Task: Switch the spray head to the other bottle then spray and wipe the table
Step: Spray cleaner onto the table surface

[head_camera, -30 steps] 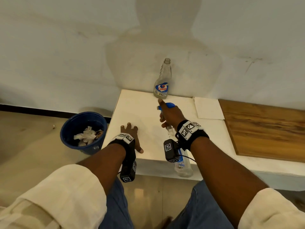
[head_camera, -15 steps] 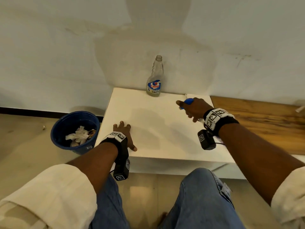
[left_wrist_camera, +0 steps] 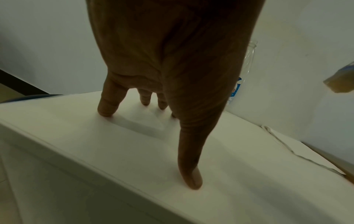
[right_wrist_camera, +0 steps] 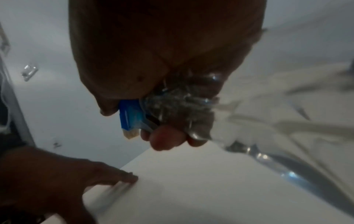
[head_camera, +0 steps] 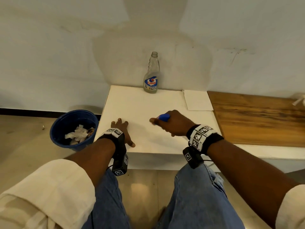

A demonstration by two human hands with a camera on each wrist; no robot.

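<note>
My right hand grips a clear spray bottle by its neck, low over the middle of the white table. The blue spray head pokes out past the fingers and points left; the bottle's body is hidden under my hand in the head view. My left hand rests flat on the table's front left corner, fingers spread and holding nothing. A second clear bottle with a blue label stands upright at the table's back edge, its neck bare.
A white paper napkin lies flat at the table's back right. A wooden board adjoins the table on the right. On the floor to the left stands a blue bin holding crumpled tissue. A wall runs close behind the table.
My right hand swung the spray bottle from the table's middle out to the right, then back left toward the middle. The left hand stayed pressed on the corner.
</note>
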